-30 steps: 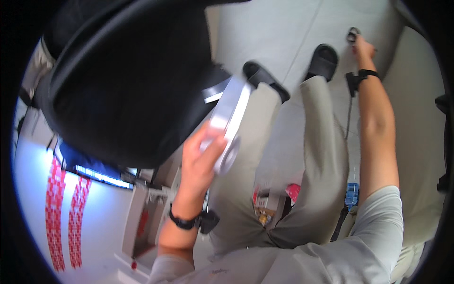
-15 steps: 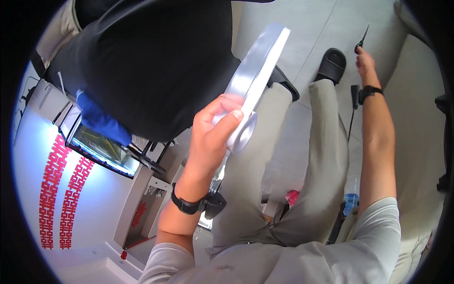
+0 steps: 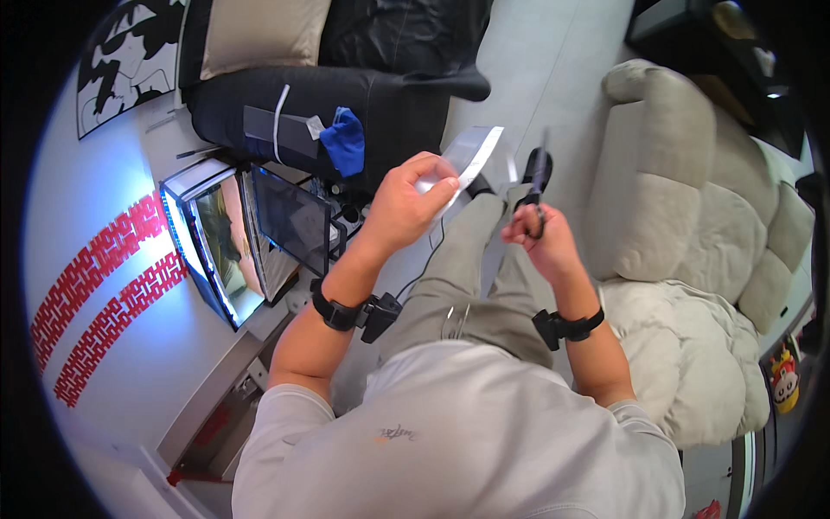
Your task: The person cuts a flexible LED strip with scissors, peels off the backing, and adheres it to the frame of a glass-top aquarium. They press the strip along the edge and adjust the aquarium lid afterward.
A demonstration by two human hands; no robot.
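My left hand [image 3: 405, 206] is closed on a roll of glossy white ribbon [image 3: 481, 160], held in front of me, its thumb and fingers pinching the near side. A pale strip seems to hang to the roll's right, though motion blurs it. My right hand [image 3: 553, 244] grips a pair of black-handled scissors [image 3: 538, 192] by the finger loops. Their blades point away from me and look smeared, so I cannot tell whether they are parted. The scissors are to the right of the ribbon, apart from it. Each wrist wears a black strap with a small device.
At the far left stands a black leather couch [image 3: 389, 108] with a beige cushion [image 3: 264, 33] and a blue cloth [image 3: 344, 143]. A lit screen [image 3: 226, 246] is at the left wall. On the right sits a light grey sofa [image 3: 664, 186]. Grey tiled floor [image 3: 527, 52] runs between the seats.
My right hand has come in from the far right with the scissors, nearer the ribbon roll. The view has shifted, and the grey sofa now shows more fully.
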